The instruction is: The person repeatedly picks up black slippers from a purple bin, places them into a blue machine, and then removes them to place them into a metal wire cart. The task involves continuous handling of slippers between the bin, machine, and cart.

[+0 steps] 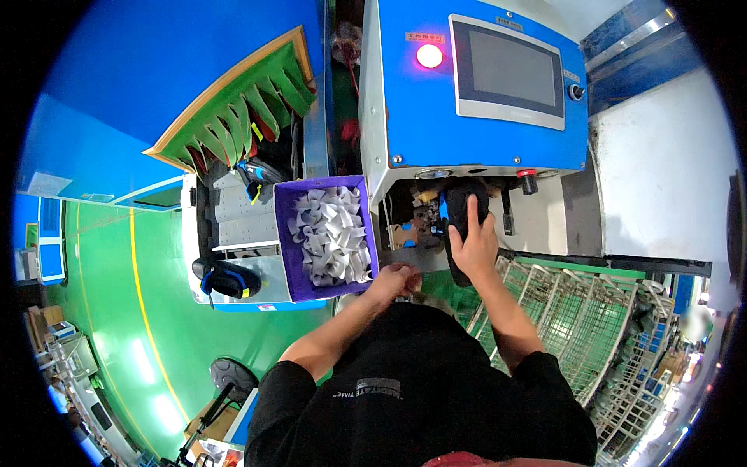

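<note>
A black shoe point(467, 204) with a bit of blue at its side stands lengthwise under the front of a blue machine point(420, 117). My right hand point(476, 247) grips it from the near side, index finger stretched along the shoe and thumb at its left edge. Low in front of my body, beside the near right corner of a purple box point(372, 226), is my left hand point(398, 280). Its fingers are curled together, and whatever they may hold is hidden. Curled pale grey-white pieces point(331, 237) fill the box.
The machine carries a dark screen point(510, 70), a lit red lamp point(429, 55) and a red-topped knob point(528, 181). Another black-and-blue shoe point(233, 280) lies on the left conveyor's near end. Green curtain strips point(233, 128) hang over the conveyor. Wire racks point(564, 307) stand at my right.
</note>
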Demonstrator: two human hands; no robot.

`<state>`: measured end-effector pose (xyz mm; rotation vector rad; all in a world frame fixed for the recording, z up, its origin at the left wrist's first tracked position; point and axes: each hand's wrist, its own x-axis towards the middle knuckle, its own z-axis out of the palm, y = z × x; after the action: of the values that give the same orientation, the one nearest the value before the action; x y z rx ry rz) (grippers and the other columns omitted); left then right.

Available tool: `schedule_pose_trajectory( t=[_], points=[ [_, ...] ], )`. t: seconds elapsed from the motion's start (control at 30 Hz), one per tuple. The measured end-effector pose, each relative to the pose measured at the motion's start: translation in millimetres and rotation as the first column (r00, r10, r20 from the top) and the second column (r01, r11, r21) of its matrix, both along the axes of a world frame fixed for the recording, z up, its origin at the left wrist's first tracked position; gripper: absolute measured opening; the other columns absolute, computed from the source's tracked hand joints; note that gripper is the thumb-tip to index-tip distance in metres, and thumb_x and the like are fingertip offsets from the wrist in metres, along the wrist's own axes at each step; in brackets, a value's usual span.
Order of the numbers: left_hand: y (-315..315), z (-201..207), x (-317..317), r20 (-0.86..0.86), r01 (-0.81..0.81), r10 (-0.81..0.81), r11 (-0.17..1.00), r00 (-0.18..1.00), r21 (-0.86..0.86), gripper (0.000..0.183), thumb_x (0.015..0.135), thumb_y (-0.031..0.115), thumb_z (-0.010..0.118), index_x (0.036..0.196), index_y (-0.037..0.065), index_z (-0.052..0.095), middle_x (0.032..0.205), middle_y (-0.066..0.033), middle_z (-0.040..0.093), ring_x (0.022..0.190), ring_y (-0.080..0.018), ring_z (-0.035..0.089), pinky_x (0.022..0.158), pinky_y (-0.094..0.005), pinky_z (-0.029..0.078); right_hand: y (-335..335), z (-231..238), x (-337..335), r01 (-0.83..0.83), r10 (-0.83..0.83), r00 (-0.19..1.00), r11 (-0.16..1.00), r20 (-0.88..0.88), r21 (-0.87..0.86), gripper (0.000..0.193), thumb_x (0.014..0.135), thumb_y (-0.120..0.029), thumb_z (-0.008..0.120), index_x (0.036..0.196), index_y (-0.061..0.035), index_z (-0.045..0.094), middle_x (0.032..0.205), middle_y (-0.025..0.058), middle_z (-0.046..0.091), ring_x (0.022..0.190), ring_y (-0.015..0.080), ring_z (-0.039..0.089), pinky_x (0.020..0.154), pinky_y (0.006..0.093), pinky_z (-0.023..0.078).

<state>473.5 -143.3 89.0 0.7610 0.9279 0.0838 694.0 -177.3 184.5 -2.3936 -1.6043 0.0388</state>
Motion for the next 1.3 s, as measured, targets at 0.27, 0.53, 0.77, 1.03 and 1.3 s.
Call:
schedule_pose_trajectory(
  t=[0.27, 0.53, 0.77, 1.03, 1.3],
  points=[
    [-20, 56, 35, 0.351, 0.309, -0.141, 0.816, 0.926, -0.489, 0.085, 0.096, 0.082, 0.034, 0.117, 0.006, 0.065, 0.088, -0.0093, 0.069, 0.082, -0.0259, 0.071, 0.082, -0.0404, 0.060, -147, 69, -61, -0.160, 0.130, 0.985, 0.936, -0.113, -0.313, 0.082, 0.090, -0.025, 0.074, 0.160, -0.0099, 0.034, 0.141, 0.0427, 0.043, 0.120, 0.0595, 0.052, 0.101, 0.0553, 0.046],
    [-45, 37, 20, 0.203, 0.398, -0.343, 0.814, 0.917, -0.423, 0.044, 0.098, 0.050, 0.059, 0.118, 0.012, 0.066, 0.104, -0.0050, 0.070, 0.091, -0.0165, 0.065, 0.083, -0.0322, 0.052, -108, 64, 2, 0.295, -0.387, 0.095, 0.891, -0.917, -0.346, 0.058, 0.096, -0.023, 0.067, 0.150, -0.0084, 0.049, 0.140, 0.0176, 0.056, 0.122, 0.0268, 0.059, 0.102, 0.0394, 0.049],
    [-47, 7, 18, -0.072, 0.514, -0.509, 0.853, 0.857, 0.087, 0.057, 0.103, 0.051, 0.054, 0.131, 0.002, 0.059, 0.127, -0.0108, 0.065, 0.112, -0.0248, 0.065, 0.097, -0.0397, 0.052, -136, 27, 8, 0.549, 0.107, -0.215, 0.835, -0.971, -0.030, 0.067, 0.089, -0.016, 0.080, 0.149, -0.0070, 0.052, 0.129, 0.0070, 0.065, 0.114, 0.0192, 0.063, 0.097, 0.0358, 0.052],
    [-66, 29, 60, 0.183, 0.258, -0.202, 0.892, 0.962, -0.372, 0.082, 0.098, 0.065, 0.053, 0.142, -0.004, 0.052, 0.141, -0.0199, 0.061, 0.125, -0.0354, 0.062, 0.110, -0.0477, 0.049, -373, 117, 135, 0.954, 0.775, 0.136, 0.065, -0.617, 0.292, 0.062, 0.097, -0.048, 0.064, 0.136, -0.0005, 0.055, 0.114, 0.0200, 0.069, 0.093, 0.0279, 0.073, 0.079, 0.0379, 0.064],
    [-82, 44, 107, -0.012, 0.276, -0.283, 0.943, 0.959, -0.185, 0.069, 0.093, 0.051, 0.070, 0.135, -0.002, 0.059, 0.128, -0.0161, 0.068, 0.117, -0.0318, 0.066, 0.104, -0.0456, 0.052, -464, 110, 326, 0.836, 0.842, 0.535, -0.539, 0.071, 0.100, 0.057, 0.101, -0.047, 0.062, 0.117, 0.0073, 0.054, 0.097, 0.0129, 0.066, 0.078, 0.0205, 0.069, 0.069, 0.0315, 0.059]
  ],
)
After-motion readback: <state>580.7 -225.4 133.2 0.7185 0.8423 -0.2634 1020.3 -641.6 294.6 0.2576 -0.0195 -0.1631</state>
